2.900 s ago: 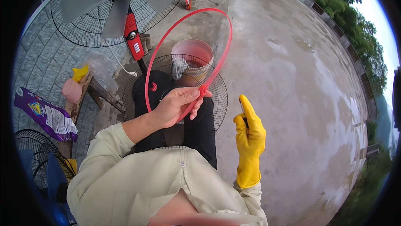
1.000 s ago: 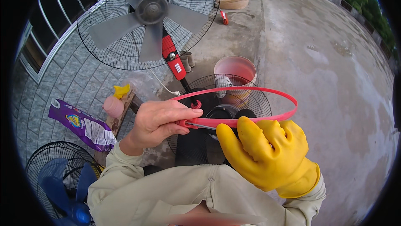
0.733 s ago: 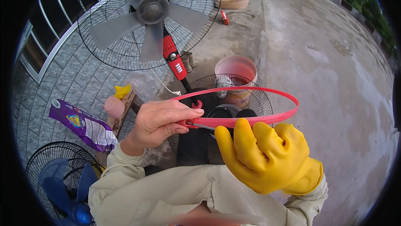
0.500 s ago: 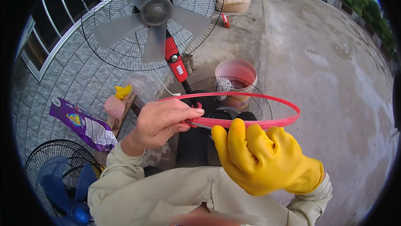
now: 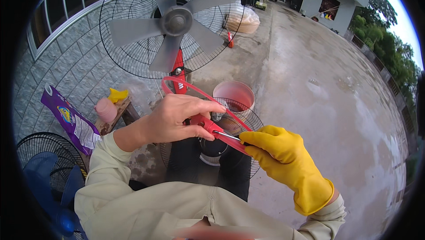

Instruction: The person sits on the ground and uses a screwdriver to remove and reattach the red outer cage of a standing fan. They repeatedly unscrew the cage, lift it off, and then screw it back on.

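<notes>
My bare left hand [image 5: 175,113] pinches the joined ends of a red plastic fan-guard ring [image 5: 201,93], whose band loops up and away from me. A yellow rubber glove covers my right hand [image 5: 285,158]. Its fingers close round a screwdriver [image 5: 227,136] and lie against the band. The thin metal shaft points left and meets the joint beside my left thumb; most of the handle is hidden in the glove. Below my hands is a black fan base [image 5: 179,162] with a wire guard [image 5: 254,122] around it.
A standing fan with grey blades [image 5: 177,20] rises ahead. Beyond my hands stands a pink bucket [image 5: 234,90]. At left are a purple bag [image 5: 71,118], a pink container [image 5: 106,109] on a wooden bench and a blue-bladed fan [image 5: 42,173]. Wet concrete [image 5: 327,107] stretches right.
The ring has turned from lying nearly level to slanting, its joint now facing the right hand. My gloved hand has moved lower, and the screwdriver shaft now shows plainly. The view has tilted up.
</notes>
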Tool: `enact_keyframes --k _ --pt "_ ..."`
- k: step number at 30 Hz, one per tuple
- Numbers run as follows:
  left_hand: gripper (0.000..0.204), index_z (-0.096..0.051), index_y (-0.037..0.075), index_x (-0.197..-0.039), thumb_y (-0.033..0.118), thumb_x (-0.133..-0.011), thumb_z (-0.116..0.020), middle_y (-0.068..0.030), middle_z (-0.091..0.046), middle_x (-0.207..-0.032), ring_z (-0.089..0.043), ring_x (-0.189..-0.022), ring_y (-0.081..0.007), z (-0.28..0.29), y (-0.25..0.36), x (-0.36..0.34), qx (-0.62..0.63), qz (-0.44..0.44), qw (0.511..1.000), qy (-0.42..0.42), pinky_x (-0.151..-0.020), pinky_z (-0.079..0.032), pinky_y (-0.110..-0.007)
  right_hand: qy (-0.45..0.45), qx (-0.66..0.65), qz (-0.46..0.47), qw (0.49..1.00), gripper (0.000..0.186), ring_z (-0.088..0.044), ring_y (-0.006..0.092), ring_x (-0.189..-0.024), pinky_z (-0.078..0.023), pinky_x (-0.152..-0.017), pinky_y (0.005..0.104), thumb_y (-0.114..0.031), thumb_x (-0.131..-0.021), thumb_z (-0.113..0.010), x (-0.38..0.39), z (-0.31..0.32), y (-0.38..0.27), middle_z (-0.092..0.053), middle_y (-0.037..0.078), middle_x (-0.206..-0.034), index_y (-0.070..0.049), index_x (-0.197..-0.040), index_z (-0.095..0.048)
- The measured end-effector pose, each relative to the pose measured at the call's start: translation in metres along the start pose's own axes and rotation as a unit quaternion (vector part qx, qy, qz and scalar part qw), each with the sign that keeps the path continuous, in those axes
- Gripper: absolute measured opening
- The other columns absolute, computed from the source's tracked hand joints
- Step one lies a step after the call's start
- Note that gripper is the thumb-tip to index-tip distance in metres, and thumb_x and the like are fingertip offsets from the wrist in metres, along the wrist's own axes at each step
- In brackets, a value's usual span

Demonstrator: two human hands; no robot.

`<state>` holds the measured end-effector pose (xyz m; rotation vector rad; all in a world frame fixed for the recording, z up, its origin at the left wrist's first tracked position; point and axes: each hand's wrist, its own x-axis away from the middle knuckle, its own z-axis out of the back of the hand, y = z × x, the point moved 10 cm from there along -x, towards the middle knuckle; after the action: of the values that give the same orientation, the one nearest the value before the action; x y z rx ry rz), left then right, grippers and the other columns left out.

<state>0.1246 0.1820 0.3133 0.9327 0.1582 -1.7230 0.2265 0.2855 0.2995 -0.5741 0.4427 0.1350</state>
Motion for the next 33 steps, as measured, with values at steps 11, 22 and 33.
enact_keyframes --k 11,22,33 --pt "0.029 -0.066 0.0 -0.098 0.004 -0.072 -0.077 -0.0088 -0.063 -0.083 -0.063 -0.071 -0.0198 0.017 0.024 -0.003 0.026 -0.075 0.996 0.049 -0.06 -0.05 -0.029 0.032 0.389 0.215 0.895 0.041 -0.044 0.0233 -0.047 -0.031 -0.039 0.0347 -0.008 -0.072 -0.058 0.012 0.005 -0.081 -0.047 0.011 -0.066 0.009 -0.109 -0.059" --pt "0.02 -0.066 -0.001 -0.096 0.009 -0.08 -0.074 -0.0094 -0.067 -0.086 -0.06 -0.074 -0.0155 0.029 -0.002 0.013 0.229 0.027 0.969 0.084 -0.065 -0.047 -0.025 0.118 0.535 0.334 0.767 0.022 -0.047 0.0169 -0.064 -0.025 -0.045 0.026 -0.005 -0.071 -0.064 0.022 -0.01 -0.122 -0.061 0.01 -0.081 -0.002 -0.092 -0.07" --pt "0.02 -0.066 -0.002 -0.096 0.008 -0.08 -0.073 -0.0113 -0.068 -0.086 -0.064 -0.079 -0.0184 0.025 -0.007 0.014 0.281 0.021 0.958 0.044 -0.069 -0.049 -0.028 0.141 0.607 0.453 0.637 0.021 -0.05 0.0182 -0.064 -0.024 -0.043 0.0233 -0.006 -0.073 -0.067 0.032 -0.026 -0.122 -0.061 0.012 -0.085 -0.004 -0.092 -0.072"
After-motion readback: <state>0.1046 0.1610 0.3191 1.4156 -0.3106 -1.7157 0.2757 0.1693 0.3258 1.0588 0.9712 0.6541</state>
